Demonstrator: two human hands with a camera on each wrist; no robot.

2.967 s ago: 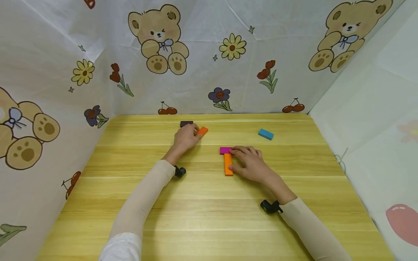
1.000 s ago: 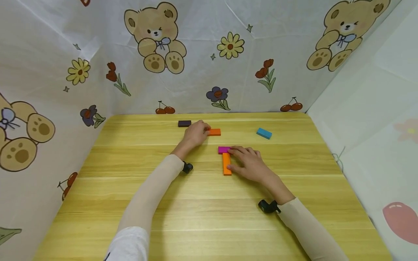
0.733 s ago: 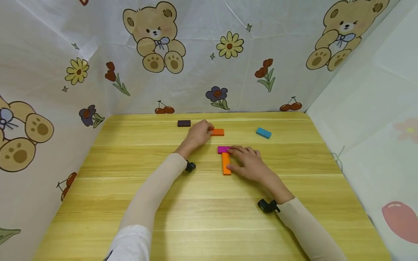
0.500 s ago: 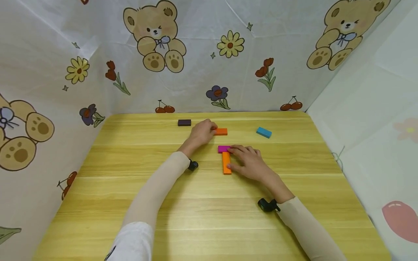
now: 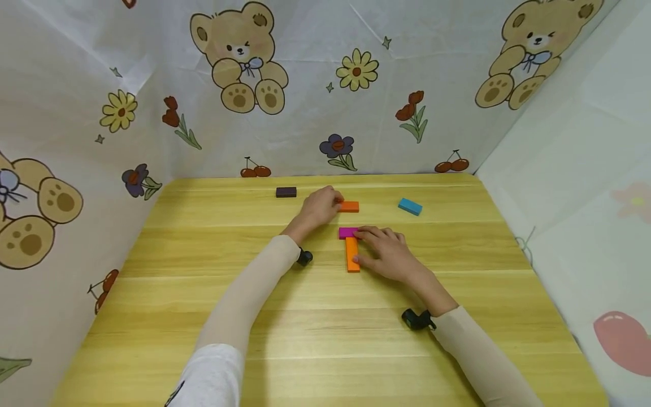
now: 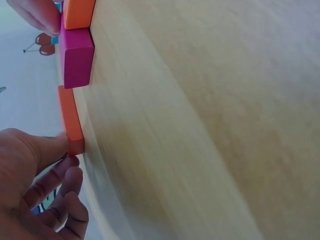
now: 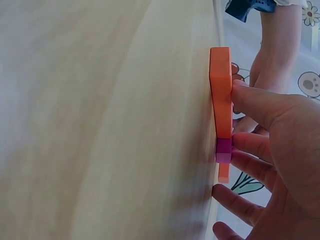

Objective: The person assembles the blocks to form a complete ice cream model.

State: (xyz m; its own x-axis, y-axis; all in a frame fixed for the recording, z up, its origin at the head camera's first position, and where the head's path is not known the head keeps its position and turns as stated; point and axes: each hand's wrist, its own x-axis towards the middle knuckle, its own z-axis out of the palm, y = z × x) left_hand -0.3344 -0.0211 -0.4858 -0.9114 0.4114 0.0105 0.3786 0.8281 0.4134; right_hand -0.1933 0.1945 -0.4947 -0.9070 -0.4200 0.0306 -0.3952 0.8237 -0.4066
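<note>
My left hand (image 5: 320, 205) pinches the left end of a red-orange block (image 5: 350, 207) between thumb and fingertips. The block lies flat, crosswise on the table; its left end is hidden by the fingers in the head view. Just in front of it, a magenta block (image 5: 347, 233) touches the far end of a lengthwise orange block (image 5: 352, 255), making a T shape. Fingers of my right hand (image 5: 389, 256) rest on the magenta block, and its thumb touches the orange block's top (image 7: 221, 95). The other right fingers are spread loosely past the blocks.
A dark block (image 5: 286, 192) lies at the back, left of my left hand. A blue block (image 5: 409, 206) lies at an angle to the back right. White patterned sheets (image 5: 305, 135) rise behind the wooden table (image 5: 325, 339) and at its sides.
My left hand has slid the red-orange block to the right, and since the oldest frame it has turned from slanted to crosswise. The right hand and the T blocks stay put.
</note>
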